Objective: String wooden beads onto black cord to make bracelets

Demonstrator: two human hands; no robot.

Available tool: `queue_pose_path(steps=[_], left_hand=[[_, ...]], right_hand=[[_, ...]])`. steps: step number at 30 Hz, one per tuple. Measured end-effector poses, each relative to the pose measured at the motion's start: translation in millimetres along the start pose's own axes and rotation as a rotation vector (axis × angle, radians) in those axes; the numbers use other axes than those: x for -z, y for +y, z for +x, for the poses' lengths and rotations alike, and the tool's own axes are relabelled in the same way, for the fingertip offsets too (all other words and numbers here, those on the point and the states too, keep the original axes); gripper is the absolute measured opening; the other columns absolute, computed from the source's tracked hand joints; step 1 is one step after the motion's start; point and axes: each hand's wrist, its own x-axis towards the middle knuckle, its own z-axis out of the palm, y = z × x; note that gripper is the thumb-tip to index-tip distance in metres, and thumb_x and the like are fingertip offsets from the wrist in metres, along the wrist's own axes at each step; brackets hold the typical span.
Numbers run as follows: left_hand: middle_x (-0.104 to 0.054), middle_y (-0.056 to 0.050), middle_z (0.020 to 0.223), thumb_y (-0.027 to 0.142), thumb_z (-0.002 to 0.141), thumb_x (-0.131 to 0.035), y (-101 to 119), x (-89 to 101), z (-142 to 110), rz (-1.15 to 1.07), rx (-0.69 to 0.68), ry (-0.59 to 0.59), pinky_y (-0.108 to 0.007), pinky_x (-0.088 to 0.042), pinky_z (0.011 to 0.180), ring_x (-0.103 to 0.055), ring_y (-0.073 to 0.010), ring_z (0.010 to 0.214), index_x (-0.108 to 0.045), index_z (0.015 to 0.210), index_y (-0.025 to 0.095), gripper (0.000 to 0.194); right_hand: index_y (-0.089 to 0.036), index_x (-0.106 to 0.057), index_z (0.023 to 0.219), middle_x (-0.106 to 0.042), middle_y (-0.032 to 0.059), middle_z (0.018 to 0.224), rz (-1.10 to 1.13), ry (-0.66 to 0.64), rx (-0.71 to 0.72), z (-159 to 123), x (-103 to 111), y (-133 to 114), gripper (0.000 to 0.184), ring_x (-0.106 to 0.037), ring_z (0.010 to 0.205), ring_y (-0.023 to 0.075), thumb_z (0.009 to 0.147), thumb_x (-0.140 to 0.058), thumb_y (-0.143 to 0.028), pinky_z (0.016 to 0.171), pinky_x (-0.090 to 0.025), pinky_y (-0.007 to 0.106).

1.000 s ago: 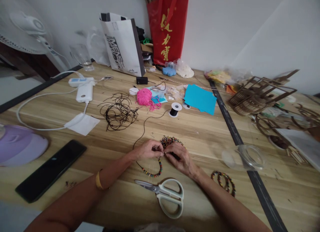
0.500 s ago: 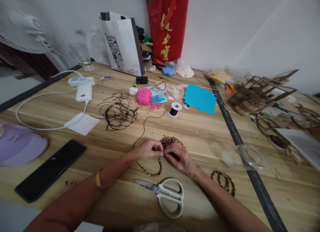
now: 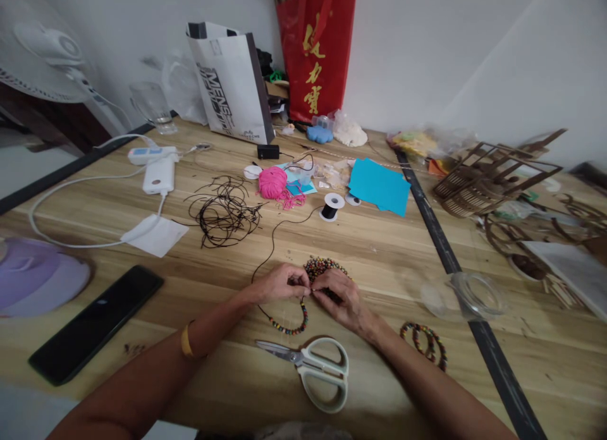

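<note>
Pinched between the fingertips of my left hand [image 3: 287, 282] is the end of a black cord [image 3: 274, 241]. A row of small coloured beads [image 3: 289, 330] hangs on that cord in a curve below the hand. My right hand [image 3: 344, 299] meets the left at the fingertips, closed in a pinch on what looks like a single bead, mostly hidden by the fingers. Right behind it lies a pile of loose multicoloured beads [image 3: 327, 266], partly covered by the hand. The cord runs back to a white spool [image 3: 332, 206] wound with black cord.
Scissors [image 3: 313, 370] with pale handles lie just in front of my hands. Two finished-looking bead bracelets [image 3: 424, 345] rest by my right forearm. A black phone [image 3: 97, 323] is at left, tangled black cord [image 3: 225, 212] and pink yarn [image 3: 272, 183] farther back, a clear round container [image 3: 478, 296] at right.
</note>
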Motion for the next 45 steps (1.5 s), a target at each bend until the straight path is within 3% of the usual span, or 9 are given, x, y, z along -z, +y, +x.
queue_pose_path(steps=[12, 45], left_hand=[[-0.065, -0.001, 0.064, 0.027, 0.075, -0.066, -6.9, -2.0, 0.5, -0.081, -0.002, 0.003, -0.018, -0.042, 0.057, -0.056, -0.0102, 0.059, -0.064, 0.076, 0.011, 0.016], [-0.062, 0.001, 0.06, 0.027, 0.074, -0.066, -3.6, -0.3, 0.9, 0.01, -0.006, 0.007, -0.017, -0.036, 0.053, -0.05, -0.0087, 0.056, -0.064, 0.071, 0.011, 0.016]], right_hand=[[-0.019, -0.061, 0.09, -0.067, 0.0057, 0.082, 0.001, 0.011, 0.003, -1.6, -1.1, 5.7, 0.007, -0.06, 0.078, 0.0179, 0.09, -0.055, -0.017, 0.074, -0.047, 0.033], [-0.019, -0.064, 0.09, -0.069, 0.0063, 0.083, 0.022, -0.03, 0.0, -0.2, -1.1, 4.9, 0.009, -0.063, 0.079, 0.0184, 0.092, -0.056, -0.023, 0.074, -0.049, 0.033]])
